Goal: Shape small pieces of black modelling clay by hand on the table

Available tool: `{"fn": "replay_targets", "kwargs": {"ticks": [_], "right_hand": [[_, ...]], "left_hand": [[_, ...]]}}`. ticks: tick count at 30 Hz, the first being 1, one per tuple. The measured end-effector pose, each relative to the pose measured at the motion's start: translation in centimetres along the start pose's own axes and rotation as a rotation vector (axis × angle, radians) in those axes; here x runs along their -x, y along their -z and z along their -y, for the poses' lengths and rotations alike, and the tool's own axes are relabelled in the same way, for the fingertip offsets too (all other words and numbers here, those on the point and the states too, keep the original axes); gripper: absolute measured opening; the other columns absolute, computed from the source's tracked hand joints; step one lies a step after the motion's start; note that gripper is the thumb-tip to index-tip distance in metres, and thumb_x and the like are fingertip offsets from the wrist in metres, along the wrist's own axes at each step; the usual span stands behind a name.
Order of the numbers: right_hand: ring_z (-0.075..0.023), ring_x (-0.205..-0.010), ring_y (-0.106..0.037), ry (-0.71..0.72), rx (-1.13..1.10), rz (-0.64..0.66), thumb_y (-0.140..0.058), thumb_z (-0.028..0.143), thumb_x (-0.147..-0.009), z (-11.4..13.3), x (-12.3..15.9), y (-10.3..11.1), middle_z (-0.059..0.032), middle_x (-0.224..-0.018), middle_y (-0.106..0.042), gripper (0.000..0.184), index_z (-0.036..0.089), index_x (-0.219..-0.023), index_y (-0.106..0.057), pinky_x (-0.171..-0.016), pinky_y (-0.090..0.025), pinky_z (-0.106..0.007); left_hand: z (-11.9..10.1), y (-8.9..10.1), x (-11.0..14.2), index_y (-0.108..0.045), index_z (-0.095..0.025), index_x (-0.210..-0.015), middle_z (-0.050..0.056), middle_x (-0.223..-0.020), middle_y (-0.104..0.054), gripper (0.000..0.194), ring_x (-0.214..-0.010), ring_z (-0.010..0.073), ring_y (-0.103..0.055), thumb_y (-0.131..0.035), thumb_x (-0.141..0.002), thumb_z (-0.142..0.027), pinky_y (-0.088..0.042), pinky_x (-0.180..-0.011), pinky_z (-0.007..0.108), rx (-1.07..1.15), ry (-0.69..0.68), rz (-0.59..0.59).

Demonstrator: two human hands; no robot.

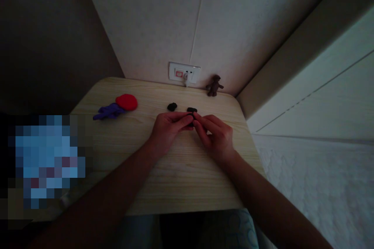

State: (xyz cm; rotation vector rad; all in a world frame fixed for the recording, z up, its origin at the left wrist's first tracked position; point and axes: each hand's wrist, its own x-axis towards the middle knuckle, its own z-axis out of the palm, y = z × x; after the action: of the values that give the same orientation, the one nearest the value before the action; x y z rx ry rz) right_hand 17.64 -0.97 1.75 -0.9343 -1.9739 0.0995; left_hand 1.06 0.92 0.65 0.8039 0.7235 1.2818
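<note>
Over the middle of the wooden table, my left hand [168, 130] and my right hand [216, 135] meet at the fingertips. Pinched between them is a small piece of black modelling clay [191, 116], mostly hidden by the fingers and thumbs. Just beyond the fingers lies a short dark clay piece [192, 109]. Another black clay lump [172, 106] rests a little to its left. Both hands are closed, and their fingers hold the same small piece.
At the table's left are a flat red clay disc [126, 102] and a purple clay shape [109, 111] touching it. A small brown figure [214, 85] stands at the back right. Behind the table [187, 186], a plug sits in a wall socket [184, 73]. A blurred-out area covers the lower left.
</note>
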Motion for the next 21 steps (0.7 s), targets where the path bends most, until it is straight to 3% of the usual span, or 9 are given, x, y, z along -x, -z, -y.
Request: {"fn": "replay_targets", "kwargs": {"ticks": [6, 14, 17, 21], "right_hand": [[-0.015, -0.075, -0.069, -0.15, -0.255, -0.046, -0.069, 0.022, -0.094, -0.02, 0.18, -0.12, -0.0055, -0.093, -0.079, 0.031, 0.025, -0.124, -0.074, -0.07, -0.06, -0.031], [-0.0137, -0.073, -0.067, -0.417, -0.634, -0.028, -0.078, 0.032, -0.087, -0.91, -0.06, -0.67, -0.0035, -0.092, -0.074, 0.022, 0.031, -0.108, -0.081, -0.06, -0.057, -0.027], [-0.0148, -0.078, -0.067, -0.34, -0.548, -0.023, -0.074, 0.029, -0.089, -0.85, -0.13, -0.48, -0.0045, -0.092, -0.073, 0.022, 0.029, -0.111, -0.08, -0.063, -0.058, -0.028], [-0.0146, -0.072, -0.065, -0.12, -0.212, 0.006, -0.067, 0.021, -0.094, -0.16, -0.34, 0.14, -0.0043, -0.082, -0.071, 0.023, 0.023, -0.114, -0.077, -0.066, -0.057, -0.03]], "left_hand": [[0.04, -0.03, -0.03, -0.084, -0.019, -0.088, 0.009, -0.089, -0.081, 0.023, -0.078, 0.0171, -0.074, -0.09, -0.068, -0.029, -0.061, -0.077, 0.031, 0.025, 0.008, 0.041], [0.13, 0.14, -0.06, -0.084, -0.022, -0.091, 0.008, -0.094, -0.082, 0.023, -0.083, 0.018, -0.075, -0.089, -0.07, -0.029, -0.061, -0.086, 0.035, -0.039, -0.02, 0.062], [0.24, 0.18, -0.07, -0.084, -0.021, -0.092, 0.008, -0.095, -0.082, 0.024, -0.085, 0.0184, -0.075, -0.089, -0.07, -0.03, -0.061, -0.087, 0.035, -0.05, -0.018, 0.052], [0.23, 0.19, 0.03, -0.084, -0.021, -0.089, 0.008, -0.094, -0.082, 0.021, -0.081, 0.0165, -0.074, -0.089, -0.07, -0.03, -0.06, -0.08, 0.03, -0.055, 0.005, 0.047]]}}
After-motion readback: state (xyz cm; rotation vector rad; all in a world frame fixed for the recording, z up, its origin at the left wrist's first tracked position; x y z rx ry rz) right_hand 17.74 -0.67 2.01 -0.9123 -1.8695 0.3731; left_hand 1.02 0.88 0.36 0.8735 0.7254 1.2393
